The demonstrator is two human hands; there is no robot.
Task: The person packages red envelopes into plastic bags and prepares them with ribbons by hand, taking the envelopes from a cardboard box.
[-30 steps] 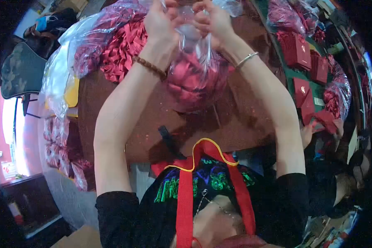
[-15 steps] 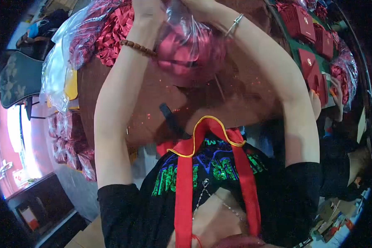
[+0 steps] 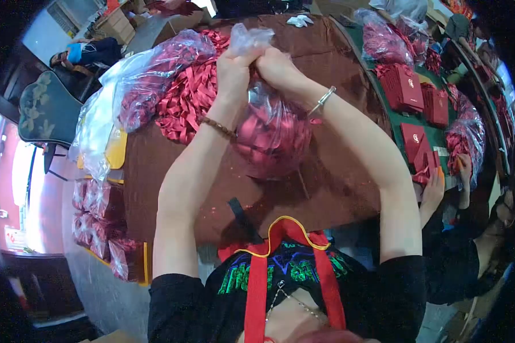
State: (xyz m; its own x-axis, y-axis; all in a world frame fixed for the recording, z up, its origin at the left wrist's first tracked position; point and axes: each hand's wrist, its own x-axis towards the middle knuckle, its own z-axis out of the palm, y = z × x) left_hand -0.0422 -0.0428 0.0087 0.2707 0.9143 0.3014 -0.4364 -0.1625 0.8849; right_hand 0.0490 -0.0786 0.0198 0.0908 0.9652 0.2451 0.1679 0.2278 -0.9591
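Observation:
Both my hands are closed around the gathered neck of a clear plastic bag (image 3: 274, 134), whose bunched top sticks up above the fingers. Dark red, ribbon-like pieces fill the bag, which hangs below my hands over the brown-covered table (image 3: 337, 171). My left hand (image 3: 234, 66) presses against my right hand (image 3: 273, 64), so the exact finger grip is partly hidden. Beside my left forearm lies a loose heap of red ribbons (image 3: 186, 97).
A larger clear bag of red ribbons (image 3: 140, 103) lies at the left. On the green table at the right are stacked red gift bags (image 3: 403, 88), where a co-worker's hand (image 3: 434, 191) handles red pieces. A patterned chair (image 3: 46, 108) stands at far left.
The hands and the filled bag now show lower in the view, and more of the table's far side is visible. Both hands stay on the bag's neck.

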